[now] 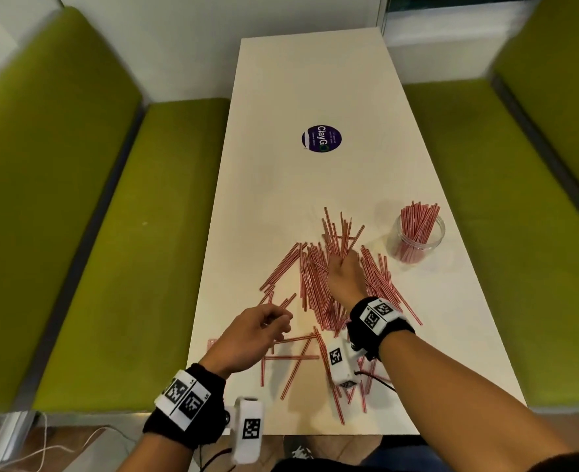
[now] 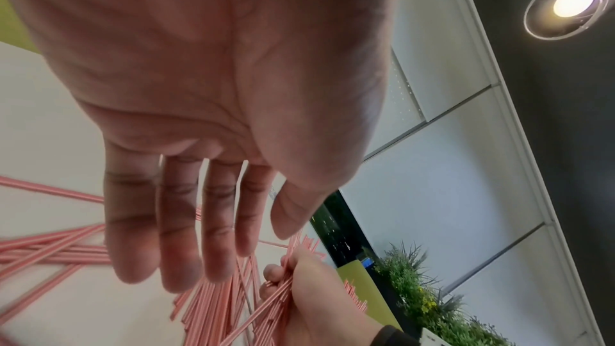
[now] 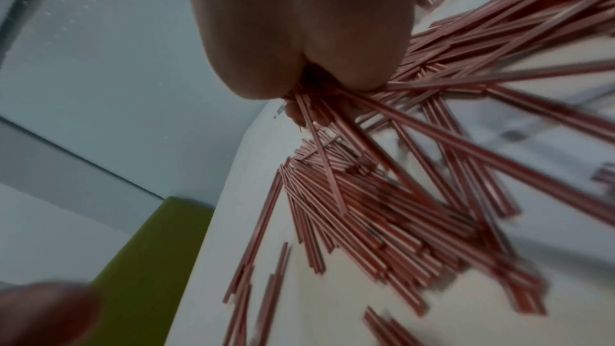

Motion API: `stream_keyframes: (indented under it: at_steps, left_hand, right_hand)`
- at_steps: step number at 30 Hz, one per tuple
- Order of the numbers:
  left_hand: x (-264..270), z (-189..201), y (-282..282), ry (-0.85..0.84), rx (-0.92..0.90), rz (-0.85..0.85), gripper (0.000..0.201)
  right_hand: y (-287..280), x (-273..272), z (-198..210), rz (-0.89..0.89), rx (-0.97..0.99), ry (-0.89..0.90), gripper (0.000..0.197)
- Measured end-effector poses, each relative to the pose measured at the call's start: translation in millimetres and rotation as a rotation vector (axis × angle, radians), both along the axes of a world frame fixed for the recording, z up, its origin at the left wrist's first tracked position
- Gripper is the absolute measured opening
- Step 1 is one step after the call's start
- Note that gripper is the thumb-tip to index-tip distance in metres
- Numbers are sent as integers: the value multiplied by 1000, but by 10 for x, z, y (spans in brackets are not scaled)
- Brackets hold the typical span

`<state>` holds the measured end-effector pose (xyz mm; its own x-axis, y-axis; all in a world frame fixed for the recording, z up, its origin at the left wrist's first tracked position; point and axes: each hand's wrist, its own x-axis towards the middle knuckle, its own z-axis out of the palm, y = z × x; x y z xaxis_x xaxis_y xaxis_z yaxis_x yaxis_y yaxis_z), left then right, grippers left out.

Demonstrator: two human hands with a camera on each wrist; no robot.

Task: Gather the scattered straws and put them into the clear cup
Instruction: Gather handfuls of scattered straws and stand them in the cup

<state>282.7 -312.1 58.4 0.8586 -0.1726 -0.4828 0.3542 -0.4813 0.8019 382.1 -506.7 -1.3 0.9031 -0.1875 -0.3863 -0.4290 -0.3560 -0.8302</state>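
Right hand (image 1: 344, 277) is curled round a bunch of red-and-white striped straws (image 1: 340, 235) pulled up from the middle of the heap, their far ends fanning out above the fist. Left hand (image 1: 252, 335) hovers just over the near-left strays with fingers loosely extended, gripping nothing. Most of the scattered straws (image 1: 315, 287) lie in a dense pile on the white surface (image 1: 281, 97), with looser ones crossing near the front edge.

They look thin, light and fairly stiff, and probably smooth, so a handful is likely to splay or slip. A grasp around the middle of a bundle, with the ends tapped level, should hold best.

Well to the right of the pile stands the clear cup (image 1: 415, 238), already holding a leaning sheaf of straws (image 1: 419, 221) that projects above its rim.
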Motion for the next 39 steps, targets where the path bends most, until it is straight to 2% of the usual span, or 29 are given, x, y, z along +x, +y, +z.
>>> stream_keyframes:
  at_steps: [4,7,10,12,14,17,19,20,23,27,30,32,34,36,39]
  left_hand:
    - [395,74,-167,-98,-9,-13,27]
    - [766,143,-326,-167,-13,-6,45]
    - [1099,214,-451,-154,-43,34,62]
    - [1268,223,-476,-130,-63,39,64]
    - [1399,222,-485,-125,-91,37,59]
    - [1494,310,-511,-86,-155,2,53]
    - [1515,381,-519,-24,-197,-100,32]
    - [1529,392,-508,8,-199,-152,28]
    - [1562,364,-452,13,-114,-236,33]
    - [1563,331,-449,-162,38,-171,19]
    - [1502,297,-403,-211,104,-101,17]
    - [1427,279,-361,-236,85,5,16]
    - [1325,291,-355,-255,-35,110,15]
    - [1220,322,-406,-280,-102,103,15]
    - [1161,279,-509,-320,-41,35,13]
  right_hand:
    - [-32,29,145,79,119,-22,45]
    - [-36,75,175,117,181,-11,49]
    - [-53,119,248,180,220,-80,35]
    - [-60,135,287,220,244,-113,23]
    - [-75,151,320,247,294,-122,18]
    - [-120,170,347,250,352,-98,22]
    - [-161,182,381,240,369,-59,27]
    - [-183,184,410,234,382,-43,28]
    - [-220,200,510,227,472,-13,31]
    - [-218,257,564,224,562,16,28]
    - [-206,300,549,184,626,12,32]
    - [-197,314,558,128,645,11,45]
    - [-183,300,551,119,637,3,56]
    - [-144,272,523,154,583,-35,59]
    - [-49,249,495,199,523,-127,64]
